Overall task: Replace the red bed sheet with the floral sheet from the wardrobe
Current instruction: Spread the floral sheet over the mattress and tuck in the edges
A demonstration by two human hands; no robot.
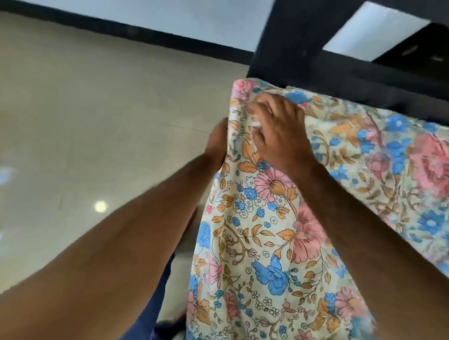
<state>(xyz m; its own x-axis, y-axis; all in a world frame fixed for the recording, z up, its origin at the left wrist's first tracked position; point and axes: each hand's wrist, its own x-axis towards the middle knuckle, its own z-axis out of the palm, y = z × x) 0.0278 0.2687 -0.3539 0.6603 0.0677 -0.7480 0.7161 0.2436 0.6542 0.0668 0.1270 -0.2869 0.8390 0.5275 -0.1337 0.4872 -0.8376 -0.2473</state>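
The floral sheet, cream with pink, blue and orange flowers, covers the corner of the bed and hangs down its side. My right hand lies on top of the corner, its fingers curled into a bunch of the cloth. My left hand is at the side of the corner, its fingers hidden behind the hanging sheet, so its hold cannot be seen. No red sheet shows in this view.
A dark bed frame or headboard rises just beyond the corner. Glossy beige floor tiles spread to the left, ending at a dark skirting and pale wall. Blue trousers show below my arms.
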